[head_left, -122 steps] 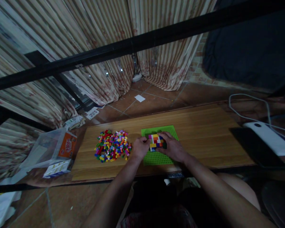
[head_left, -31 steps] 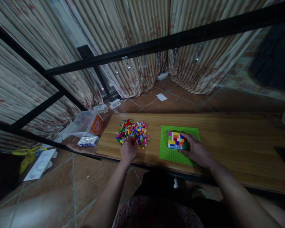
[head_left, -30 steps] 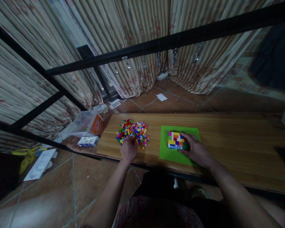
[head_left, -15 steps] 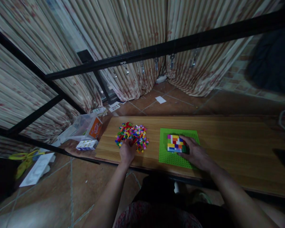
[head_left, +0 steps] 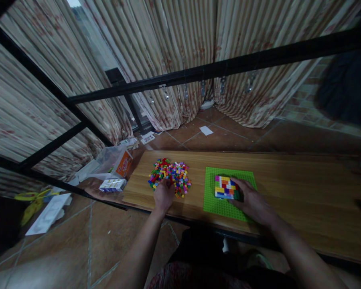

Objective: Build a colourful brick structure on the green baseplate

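Note:
My left hand point(head_left: 164, 195) is at the near edge of a loose pile of small coloured toy bricks point(head_left: 176, 170). Its fingers are bent and pressed together over the bricks; whatever they pinch is hidden. My right hand point(head_left: 252, 200) grips the right side of a multicoloured block of joined bricks point(head_left: 224, 188), thumb at the near side and fingers at the far side. The brick block sits over the green studded baseplate point(head_left: 212, 206); I cannot tell whether it is pressed onto the studs.
The wooden bench top point(head_left: 295, 192) runs to the right. Left of it, on the floor, are a clear plastic box point(head_left: 108, 158) with an orange label and a small white-and-blue carton point(head_left: 112, 185). A black metal rail point(head_left: 180, 77) crosses in front of the curtains point(head_left: 180, 36).
The whole view has shifted slightly, so things appear a little lower and further right. Both hands stay in about the same places, at the pile and on the brick block.

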`<action>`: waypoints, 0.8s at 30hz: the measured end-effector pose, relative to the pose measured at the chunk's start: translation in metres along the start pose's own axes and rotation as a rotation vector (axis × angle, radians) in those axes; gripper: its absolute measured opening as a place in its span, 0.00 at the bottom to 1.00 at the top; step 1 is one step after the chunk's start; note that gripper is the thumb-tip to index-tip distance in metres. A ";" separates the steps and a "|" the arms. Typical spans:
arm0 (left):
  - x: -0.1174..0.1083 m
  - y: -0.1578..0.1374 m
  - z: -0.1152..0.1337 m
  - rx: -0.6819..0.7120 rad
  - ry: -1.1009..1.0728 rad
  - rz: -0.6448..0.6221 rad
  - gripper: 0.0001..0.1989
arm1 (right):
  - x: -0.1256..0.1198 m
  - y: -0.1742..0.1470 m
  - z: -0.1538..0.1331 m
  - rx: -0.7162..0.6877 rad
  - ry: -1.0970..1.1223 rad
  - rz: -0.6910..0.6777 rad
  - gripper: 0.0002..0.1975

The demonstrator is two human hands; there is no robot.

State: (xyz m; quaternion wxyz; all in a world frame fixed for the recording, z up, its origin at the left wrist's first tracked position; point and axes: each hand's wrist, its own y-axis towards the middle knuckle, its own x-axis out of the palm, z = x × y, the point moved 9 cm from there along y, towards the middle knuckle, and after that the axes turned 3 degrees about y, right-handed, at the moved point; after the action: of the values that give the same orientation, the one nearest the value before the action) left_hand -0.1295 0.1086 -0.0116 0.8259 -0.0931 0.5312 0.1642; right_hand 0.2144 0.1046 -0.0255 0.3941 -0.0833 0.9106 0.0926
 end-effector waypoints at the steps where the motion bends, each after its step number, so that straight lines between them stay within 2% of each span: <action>1: 0.000 0.000 0.001 -0.002 0.013 0.004 0.10 | 0.001 0.000 0.001 0.001 0.000 -0.003 0.35; 7: -0.004 0.001 0.007 -0.041 0.131 0.003 0.13 | -0.001 0.000 -0.001 0.002 0.019 0.000 0.35; 12: 0.001 0.005 0.011 -0.058 0.216 -0.045 0.12 | 0.001 0.000 0.001 0.029 0.049 -0.037 0.36; 17: 0.001 0.003 0.012 -0.023 0.220 -0.025 0.12 | -0.004 0.001 0.009 0.025 0.171 -0.083 0.36; 19: -0.004 0.000 0.010 -0.016 0.193 0.008 0.11 | -0.015 0.001 0.011 0.056 0.242 -0.046 0.34; 21: -0.009 -0.003 0.008 -0.009 0.147 0.037 0.10 | -0.030 0.002 0.008 0.115 0.277 0.061 0.31; 24: -0.016 -0.007 0.007 0.007 0.071 0.042 0.09 | -0.037 0.006 -0.026 0.148 0.306 0.168 0.24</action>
State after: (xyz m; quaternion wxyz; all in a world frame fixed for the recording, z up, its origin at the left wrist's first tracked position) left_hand -0.1274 0.1015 0.0056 0.8032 -0.0850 0.5627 0.1763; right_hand 0.2201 0.1076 0.0195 0.2468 0.0092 0.9680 0.0441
